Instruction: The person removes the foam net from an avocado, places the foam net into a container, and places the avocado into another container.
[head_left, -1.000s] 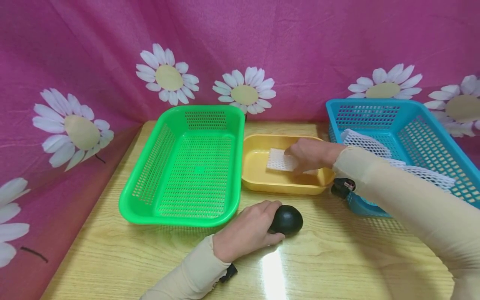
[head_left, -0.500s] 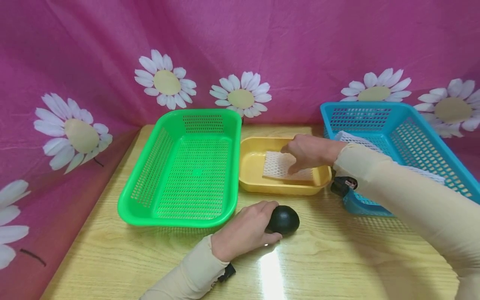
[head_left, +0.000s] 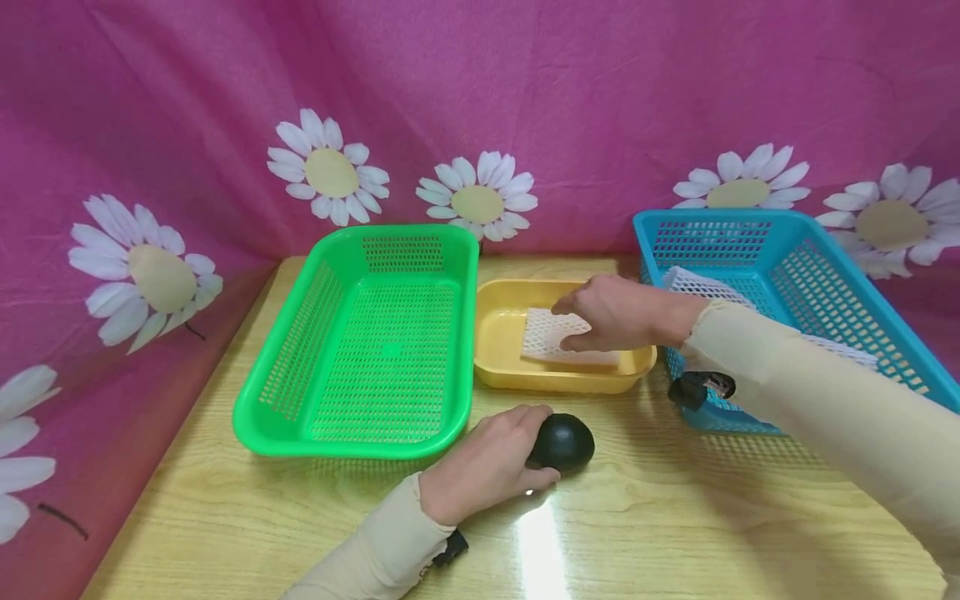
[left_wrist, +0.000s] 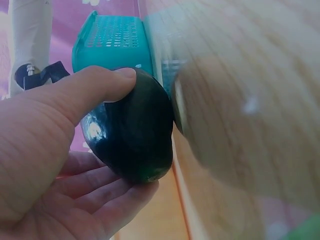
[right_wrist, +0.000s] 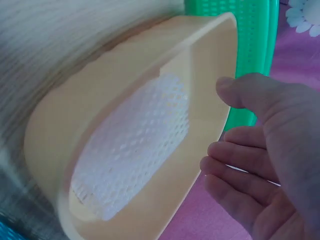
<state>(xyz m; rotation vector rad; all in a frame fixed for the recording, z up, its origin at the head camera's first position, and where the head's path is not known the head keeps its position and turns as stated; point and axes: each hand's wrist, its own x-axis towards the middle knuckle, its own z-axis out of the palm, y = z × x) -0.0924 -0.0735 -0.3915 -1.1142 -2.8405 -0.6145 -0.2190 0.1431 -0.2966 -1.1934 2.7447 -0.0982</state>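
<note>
A glossy, dark oval fruit that looks like an avocado (head_left: 564, 443) rests on the table, and my left hand (head_left: 487, 462) grips it from the left. In the left wrist view the thumb lies over one side of the avocado (left_wrist: 132, 135) and the fingers curl around the other. A flattened white foam net sleeve (head_left: 558, 337) lies in the yellow tray (head_left: 555, 380). Above the tray's right part hovers my right hand (head_left: 618, 312), thumb and fingers apart. The right wrist view shows this hand (right_wrist: 272, 150) holding nothing, apart from the foam net (right_wrist: 135, 145).
To the left stands a green perforated basket (head_left: 390, 450). A blue basket (head_left: 862, 275) at the right holds several white foam nets (head_left: 705, 285), partly hidden by the right arm. A pink curtain (head_left: 585, 100) with daisies hangs behind the wooden table (head_left: 637, 533).
My right hand has drawn back from the foam net, which stays in the yellow tray and shows more fully now. The left hand keeps its grip on the avocado. The head view has shifted slightly.
</note>
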